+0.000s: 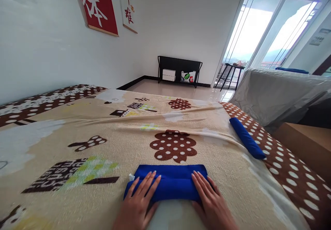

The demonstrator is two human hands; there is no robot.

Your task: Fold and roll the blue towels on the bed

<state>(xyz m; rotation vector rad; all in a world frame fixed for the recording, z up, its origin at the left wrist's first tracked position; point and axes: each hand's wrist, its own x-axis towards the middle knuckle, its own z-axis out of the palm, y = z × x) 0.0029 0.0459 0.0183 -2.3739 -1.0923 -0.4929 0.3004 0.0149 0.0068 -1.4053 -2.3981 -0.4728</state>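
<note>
A blue cloth, perhaps a towel or garment (176,189), lies partly rolled on the bedspread in front of me. Its near part forms a thick roll, while a flat strip extends beyond it. My left hand (139,202) rests over the roll's left end, fingers stretched out and apart. Over the right end lies my right hand (210,199), its fingers also extended. Both thumbs are at the near side of the roll. A small white tag (131,177) sticks out at the cloth's left edge. Farther right, a second blue roll (247,138) lies near the bed's edge.
The patterned bedspread (124,144) has wrinkles running across it. Plastic sheeting covers a bulky object (281,92) at right, with a cardboard box (305,137) below it. A black rack (179,64) and a stool (231,73) stand at the back.
</note>
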